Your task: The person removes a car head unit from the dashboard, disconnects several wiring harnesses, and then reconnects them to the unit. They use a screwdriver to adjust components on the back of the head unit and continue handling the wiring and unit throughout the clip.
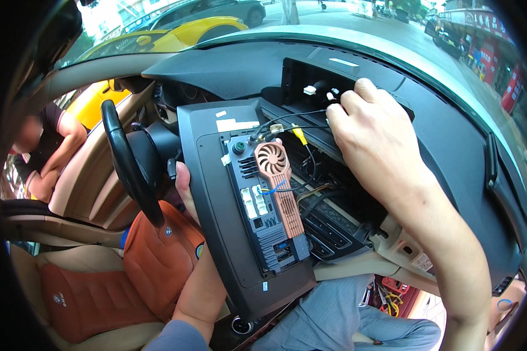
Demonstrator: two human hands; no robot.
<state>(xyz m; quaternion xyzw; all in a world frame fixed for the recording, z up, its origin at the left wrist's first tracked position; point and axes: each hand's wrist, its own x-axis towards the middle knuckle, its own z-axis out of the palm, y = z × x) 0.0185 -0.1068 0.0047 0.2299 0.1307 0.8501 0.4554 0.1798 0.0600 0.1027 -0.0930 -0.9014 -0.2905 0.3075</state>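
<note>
Tilted in front of the dashboard is a car head unit (216, 193), its back turned toward me. That back carries a copper-coloured fan (271, 159), ribbed heat sinks and white plug sockets (249, 202). My left hand (185, 186) grips the unit's left edge; the thumb shows and most fingers are hidden behind it. Over the dashboard opening, my right hand (366, 120) is closed, knuckles up. Thin black cables (301, 117) run from the unit to its fingertips, which pinch there; the cable end is hidden. A yellow plug (299, 134) hangs beside the unit.
The dark dashboard opening (310, 76) holds loose white connectors (310, 90). A steering wheel (123, 158) and an orange-brown seat cover (99, 292) are at left. Another person (58, 140) leans at the driver's door. Tools with red and yellow handles (392, 295) lie low at right.
</note>
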